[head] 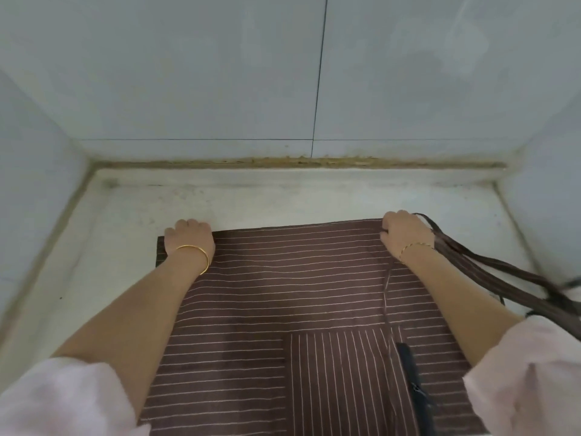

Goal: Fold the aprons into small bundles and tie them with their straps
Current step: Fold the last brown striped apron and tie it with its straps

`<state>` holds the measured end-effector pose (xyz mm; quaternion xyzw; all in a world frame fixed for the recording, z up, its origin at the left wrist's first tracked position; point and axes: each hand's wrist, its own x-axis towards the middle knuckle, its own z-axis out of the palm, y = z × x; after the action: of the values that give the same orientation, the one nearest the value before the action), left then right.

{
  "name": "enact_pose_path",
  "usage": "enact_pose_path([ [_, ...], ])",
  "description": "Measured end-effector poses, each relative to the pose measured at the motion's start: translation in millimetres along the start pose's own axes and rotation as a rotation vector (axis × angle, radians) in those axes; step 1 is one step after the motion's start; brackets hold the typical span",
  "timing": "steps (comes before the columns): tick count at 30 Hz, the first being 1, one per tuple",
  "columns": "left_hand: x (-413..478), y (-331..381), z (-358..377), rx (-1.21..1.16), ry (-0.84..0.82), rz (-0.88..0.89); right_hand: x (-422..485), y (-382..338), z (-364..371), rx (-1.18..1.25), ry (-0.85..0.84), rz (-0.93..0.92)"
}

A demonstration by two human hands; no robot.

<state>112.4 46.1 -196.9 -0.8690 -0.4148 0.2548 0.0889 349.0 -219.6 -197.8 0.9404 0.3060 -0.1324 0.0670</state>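
A brown apron [283, 294] with thin white stripes lies flat on a pale counter [125, 215]. It has a pocket [339, 372] with vertical stripes near the front. My left hand [190, 236] grips the apron's far left corner, fingers curled over the edge. At the far right corner, my right hand [404, 231] grips the fabric in the same way. The brown straps [490, 278] trail from beside my right hand off to the right. A black zipper-like strip [412, 379] lies on the pocket.
White tiled walls close the counter in at the back [314, 89] and on both sides. A dirty seam [283, 162] runs along the back edge. Bare counter lies beyond the apron and to its left.
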Motion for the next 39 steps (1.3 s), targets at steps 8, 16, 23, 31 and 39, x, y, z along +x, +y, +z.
enact_pose_path([
  [8, -40, 61, -27, -0.039, 0.311, 0.295, -28, -6, -16, 0.108, -0.252, -0.129],
  [16, -110, 182, -24, -0.12, -0.055, 0.713, -75, 17, -18, -0.129, -0.101, 0.162],
  [23, -117, 177, -24, -0.035, -0.086, 0.575, -92, 89, -52, 0.597, -0.25, 0.43],
  [31, -133, 179, -34, 0.05, -0.107, 0.474, -101, 101, -50, 0.733, 0.407, 0.094],
  [39, -138, 206, -46, -0.123, -0.018, 0.564, -135, 74, 26, 0.173, -0.085, 0.088],
])
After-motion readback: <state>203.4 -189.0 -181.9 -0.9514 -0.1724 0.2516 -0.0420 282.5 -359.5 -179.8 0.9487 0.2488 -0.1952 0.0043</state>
